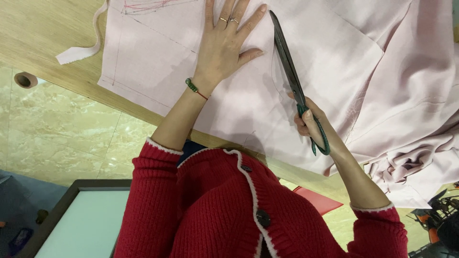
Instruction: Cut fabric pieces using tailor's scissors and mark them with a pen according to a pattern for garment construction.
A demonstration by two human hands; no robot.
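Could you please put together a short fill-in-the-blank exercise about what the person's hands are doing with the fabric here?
1. The left hand lies flat on the ____ fabric.
2. The right hand grips a pair of ____ with green handles.
3. The fabric is spread over a ____ table.
4. The left wrist wears a green ____ with a red cord.

Missing words: pink; scissors; wooden; bracelet

A light wooden table (43, 33) runs across the upper part of the view. Below it lies a glossy beige marble-tile floor (71, 138). A dark-framed pale panel (81, 220) stands at lower left, and a red object (318, 199) lies beneath the table's edge.
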